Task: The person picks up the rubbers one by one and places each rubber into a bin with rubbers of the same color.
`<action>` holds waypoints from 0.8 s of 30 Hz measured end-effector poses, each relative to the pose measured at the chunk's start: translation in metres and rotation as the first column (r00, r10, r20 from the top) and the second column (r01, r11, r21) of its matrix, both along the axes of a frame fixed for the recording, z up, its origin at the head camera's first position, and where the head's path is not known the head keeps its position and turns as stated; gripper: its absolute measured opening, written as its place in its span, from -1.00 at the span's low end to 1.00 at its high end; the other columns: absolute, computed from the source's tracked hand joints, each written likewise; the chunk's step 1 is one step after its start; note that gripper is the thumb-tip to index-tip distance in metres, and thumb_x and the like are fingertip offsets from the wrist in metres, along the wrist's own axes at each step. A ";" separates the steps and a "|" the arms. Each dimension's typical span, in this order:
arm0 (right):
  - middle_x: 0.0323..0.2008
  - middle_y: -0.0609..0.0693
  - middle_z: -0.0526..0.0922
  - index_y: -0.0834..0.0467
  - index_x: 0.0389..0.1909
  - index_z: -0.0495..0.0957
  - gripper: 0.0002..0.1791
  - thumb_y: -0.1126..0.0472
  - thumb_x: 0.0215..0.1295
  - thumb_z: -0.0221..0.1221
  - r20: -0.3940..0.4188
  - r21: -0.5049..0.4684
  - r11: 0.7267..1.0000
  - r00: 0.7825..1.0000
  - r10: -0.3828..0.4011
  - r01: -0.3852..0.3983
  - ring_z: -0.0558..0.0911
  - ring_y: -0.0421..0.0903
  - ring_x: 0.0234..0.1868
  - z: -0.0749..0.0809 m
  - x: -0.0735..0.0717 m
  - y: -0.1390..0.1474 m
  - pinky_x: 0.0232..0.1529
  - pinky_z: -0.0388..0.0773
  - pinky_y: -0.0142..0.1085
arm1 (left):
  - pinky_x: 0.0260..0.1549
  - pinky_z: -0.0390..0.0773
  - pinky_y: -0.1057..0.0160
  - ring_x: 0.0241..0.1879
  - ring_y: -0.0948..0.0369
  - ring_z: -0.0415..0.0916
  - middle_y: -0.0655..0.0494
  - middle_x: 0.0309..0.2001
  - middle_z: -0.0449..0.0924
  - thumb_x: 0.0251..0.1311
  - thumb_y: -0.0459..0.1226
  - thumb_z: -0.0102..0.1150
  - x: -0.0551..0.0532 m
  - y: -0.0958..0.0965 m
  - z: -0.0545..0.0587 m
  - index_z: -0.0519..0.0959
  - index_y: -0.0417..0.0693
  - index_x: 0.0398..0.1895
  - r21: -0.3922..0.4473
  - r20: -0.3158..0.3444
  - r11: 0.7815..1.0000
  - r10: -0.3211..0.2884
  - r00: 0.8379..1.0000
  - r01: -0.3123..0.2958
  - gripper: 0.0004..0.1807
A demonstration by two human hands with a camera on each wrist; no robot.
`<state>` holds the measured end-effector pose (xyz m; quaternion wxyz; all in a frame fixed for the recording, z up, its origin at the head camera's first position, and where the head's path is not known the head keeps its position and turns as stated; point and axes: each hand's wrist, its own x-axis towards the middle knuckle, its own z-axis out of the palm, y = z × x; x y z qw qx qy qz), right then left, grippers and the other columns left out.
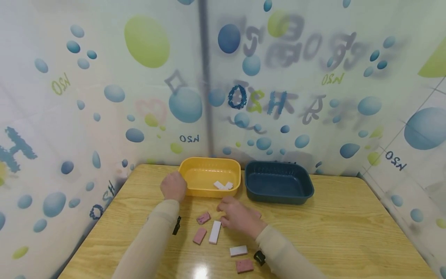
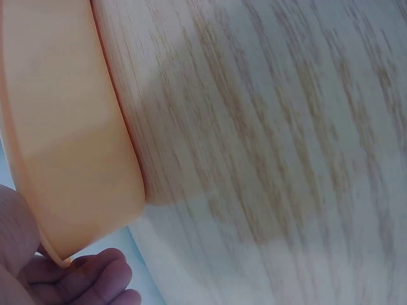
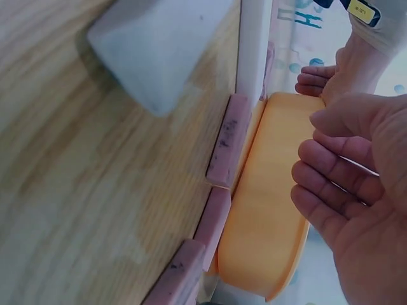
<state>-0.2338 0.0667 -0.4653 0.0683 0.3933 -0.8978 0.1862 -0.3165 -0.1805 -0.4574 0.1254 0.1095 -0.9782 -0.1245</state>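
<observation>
Apparent step: pickup. Left hand: grip clamped on the rim of the yellow tray. Right hand: grip apart above the desk; contact with the pink blocks beneath cannot be confirmed. White pieces lie inside the tray; a white block lies before it. Next move: judged to require closing the right hand on one block

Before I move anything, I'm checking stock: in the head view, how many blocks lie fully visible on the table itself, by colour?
Pink blocks: 3
White blocks: 2
Total: 5
Not counted: pink partly hidden by the right hand.
</observation>
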 end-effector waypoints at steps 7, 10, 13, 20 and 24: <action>-0.05 -0.02 0.64 0.19 -0.02 0.71 -0.75 0.32 0.28 0.32 0.053 0.053 0.998 0.998 0.023 -0.026 0.60 -0.16 -0.03 -0.003 0.003 -0.003 0.01 0.60 -0.37 | -0.67 0.54 0.10 -0.60 0.05 0.57 -0.13 -0.61 0.57 0.35 -0.39 0.00 0.000 0.001 0.001 0.57 -0.28 -0.59 -0.002 0.008 1.000 0.003 1.000 -0.003 -0.68; -0.09 -0.04 0.62 0.17 -0.02 0.71 -0.75 0.34 0.28 0.31 0.045 0.076 0.996 0.998 0.033 -0.037 0.58 -0.22 -0.11 -0.005 0.004 -0.005 -0.07 0.59 -0.42 | -0.67 0.53 0.11 -0.60 0.06 0.57 -0.13 -0.61 0.57 0.35 -0.40 0.00 0.000 0.000 0.001 0.57 -0.28 -0.60 -0.005 0.013 1.000 -0.002 1.000 0.002 -0.67; -0.07 -0.06 0.60 0.16 0.01 0.71 -0.72 0.35 0.28 0.29 0.053 0.100 0.994 0.998 0.038 -0.043 0.57 -0.26 -0.11 -0.006 0.005 -0.007 -0.09 0.57 -0.45 | -0.68 0.52 0.11 -0.60 0.06 0.57 -0.12 -0.62 0.56 0.35 -0.40 0.00 0.000 0.000 0.001 0.56 -0.27 -0.61 -0.004 0.012 1.000 -0.008 1.000 0.008 -0.67; -0.06 -0.03 0.63 0.19 0.01 0.71 -0.70 0.40 0.26 0.28 0.009 0.121 0.988 0.995 0.101 -0.101 0.58 -0.20 -0.02 -0.007 0.007 -0.010 -0.02 0.55 -0.47 | -0.70 0.51 0.11 -0.62 0.07 0.57 -0.12 -0.63 0.56 0.35 -0.40 -0.02 0.000 0.000 0.000 0.55 -0.26 -0.62 0.001 0.000 1.000 -0.023 1.000 0.023 -0.66; -0.07 -0.03 0.63 0.17 -0.02 0.71 -0.72 0.42 0.28 0.26 0.006 0.138 0.983 0.992 0.123 -0.122 0.58 -0.20 -0.01 -0.008 0.007 -0.011 -0.03 0.53 -0.49 | -0.69 0.52 0.10 -0.60 0.04 0.59 -0.14 -0.61 0.58 0.34 -0.41 -0.03 0.000 -0.001 0.000 0.56 -0.28 -0.61 0.003 -0.004 1.000 -0.023 1.000 0.023 -0.66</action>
